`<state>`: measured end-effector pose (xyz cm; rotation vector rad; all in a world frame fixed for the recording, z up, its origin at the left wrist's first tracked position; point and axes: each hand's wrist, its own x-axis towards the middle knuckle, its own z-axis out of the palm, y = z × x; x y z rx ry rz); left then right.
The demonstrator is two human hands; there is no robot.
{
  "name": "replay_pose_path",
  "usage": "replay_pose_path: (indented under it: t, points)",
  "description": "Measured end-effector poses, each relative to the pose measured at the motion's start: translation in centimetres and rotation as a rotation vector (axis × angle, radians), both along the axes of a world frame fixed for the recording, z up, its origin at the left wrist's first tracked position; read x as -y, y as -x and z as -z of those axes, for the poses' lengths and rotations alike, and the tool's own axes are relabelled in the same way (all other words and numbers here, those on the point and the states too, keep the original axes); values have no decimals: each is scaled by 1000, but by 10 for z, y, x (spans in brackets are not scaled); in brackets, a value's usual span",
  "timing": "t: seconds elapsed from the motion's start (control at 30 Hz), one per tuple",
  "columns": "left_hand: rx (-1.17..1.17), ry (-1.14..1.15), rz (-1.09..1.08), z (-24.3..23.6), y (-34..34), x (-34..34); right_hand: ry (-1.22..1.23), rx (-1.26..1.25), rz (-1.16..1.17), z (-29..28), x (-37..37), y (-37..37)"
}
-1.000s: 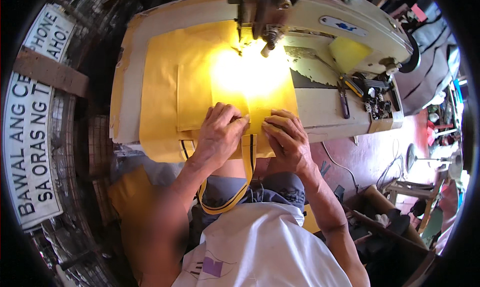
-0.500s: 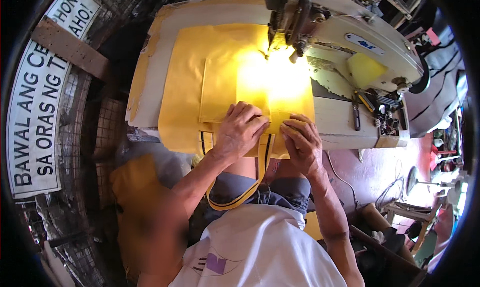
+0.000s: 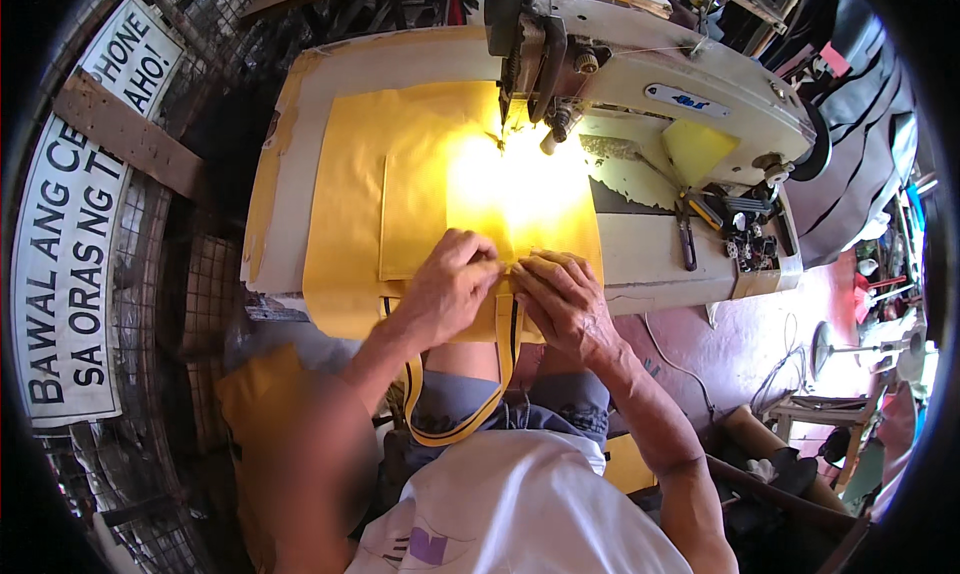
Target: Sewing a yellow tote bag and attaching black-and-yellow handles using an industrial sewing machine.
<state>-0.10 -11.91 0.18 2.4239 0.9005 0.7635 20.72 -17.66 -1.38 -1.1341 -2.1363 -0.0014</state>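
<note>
A yellow fabric panel [image 3: 345, 189] with a stitched rectangular pocket piece lies across the sewing machine table. Its far right part is under the sewing machine [image 3: 650, 84] and glares in the lamp light. A yellow strap with a dark stripe [image 3: 462, 436] loops down from the panel's near edge over my lap. At the strap's right end, my left hand [image 3: 455, 286] pinches the fabric, thumb and fingers together. My right hand [image 3: 562, 299] meets it there, fingers bent and pressed onto the same spot. The fingertips hide just what lies between them.
Right of the fabric, on the table, lie a pair of dark-handled snips [image 3: 687, 239], a yellow cutter [image 3: 705, 212] and small metal parts [image 3: 750, 249]. A wire grille and a white sign [image 3: 70, 294] stand at left. A fan [image 3: 822, 349] stands on the floor at right.
My right hand has moved left to meet my left hand at the strap's end; the two were apart before. The whole view has shifted slightly, with the table lower and further left.
</note>
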Motion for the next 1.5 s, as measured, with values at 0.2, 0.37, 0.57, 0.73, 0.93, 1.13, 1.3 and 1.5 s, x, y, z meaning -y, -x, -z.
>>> replay_pose_path:
  t: [0.2, 0.37, 0.57, 0.73, 0.93, 1.13, 1.3, 1.5]
  points:
    - [-317, -278, 4, -3, -4, -64, 21, 16, 1, -1, 0, -2]
    - [-312, -290, 10, 5, -6, -63, 86, 19, -11, -4, -1, -5]
    - [-337, -280, -3, -2, -9, -62, 201, 109, -71, -13, -5, -13]
    - [-335, -269, 37, -7, -9, -70, 204, 100, -92, -17, -14, -15]
    - [-263, -230, 6, -3, -14, -94, 223, 53, -63, -19, -33, -18]
    - [-321, -233, 11, -6, -14, -83, 225, 64, -54, -20, -36, -19]
    - [-270, -192, 6, -5, -12, -72, 298, 65, -85, -20, -38, -21]
    - [-226, -185, 34, -6, -11, -94, 275, 51, -101, -21, -58, -24]
